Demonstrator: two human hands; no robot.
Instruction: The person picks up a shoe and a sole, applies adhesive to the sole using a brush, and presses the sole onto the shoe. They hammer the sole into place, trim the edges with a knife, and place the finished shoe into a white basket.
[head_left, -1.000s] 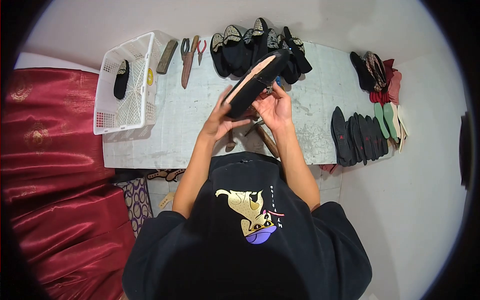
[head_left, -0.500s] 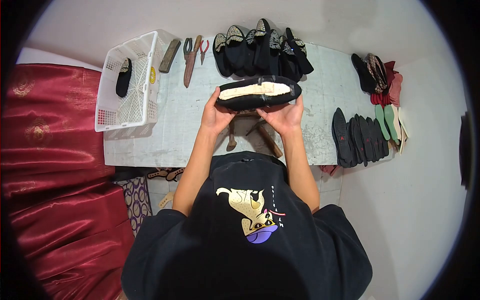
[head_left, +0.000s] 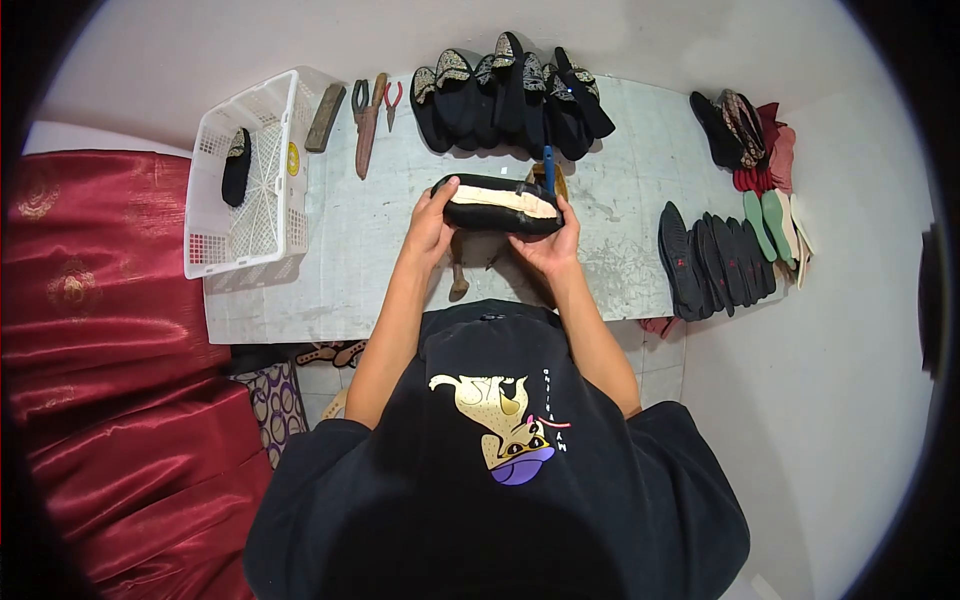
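Observation:
Both hands hold a black shoe (head_left: 498, 203) above the table, its underside facing up toward me. A cream strip runs along the middle of that underside, bordered by black material folded inward. My left hand (head_left: 430, 228) grips the left end, thumb on top. Around the right end closes my right hand (head_left: 552, 243), its fingers partly hidden beneath the shoe. Just behind the shoe a blue-handled brush (head_left: 548, 165) stands at a yellowish container (head_left: 561, 184), mostly covered. Below the hands lies a tool with a wooden part (head_left: 458, 285), its upper portion hidden.
Black shoes with glittering uppers (head_left: 500, 100) cluster at the back. Left of them lie red-handled pliers (head_left: 391, 105), a sheathed tool (head_left: 367, 140), and a block (head_left: 326, 118). A white basket (head_left: 297, 215) holds one shoe. Black soles (head_left: 715, 265) and green insoles (head_left: 768, 225) sit right.
The shoe has come down and toward me, shifting slightly left, and its right end now dips lower. Behind it the blue-handled brush and yellowish container have come into view.

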